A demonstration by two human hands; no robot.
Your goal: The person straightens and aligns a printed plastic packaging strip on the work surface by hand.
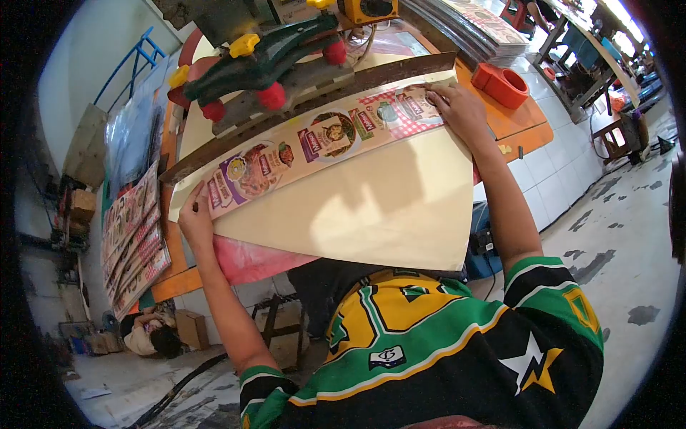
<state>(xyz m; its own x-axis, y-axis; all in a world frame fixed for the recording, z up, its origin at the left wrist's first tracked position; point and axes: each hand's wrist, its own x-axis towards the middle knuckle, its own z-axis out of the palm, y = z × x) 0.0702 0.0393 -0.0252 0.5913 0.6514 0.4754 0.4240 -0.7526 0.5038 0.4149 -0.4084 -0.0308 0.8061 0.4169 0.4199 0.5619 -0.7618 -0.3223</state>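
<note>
A long printed strip (293, 154) with food pictures lies slantwise along the upper edge of a large cream sheet (386, 200). My left hand (196, 214) has its fingers closed at the strip's left end. At the right end, my right hand (457, 107) grips the strip's edge with bent fingers. Just beyond the strip runs a long metal bar (400, 69), part of a machine with a dark green frame (264, 61), red feet and yellow knobs. Whether the strip is fixed to the sheet I cannot tell.
An orange table (525, 129) carries a red tape-dispenser-like ring (500, 86) at the right. Stacked printed sheets (132, 243) lean over the left edge. Pink material (257, 259) shows under the cream sheet. Another person (153, 332) is low at the lower left; more bundles (486, 28) lie at the back.
</note>
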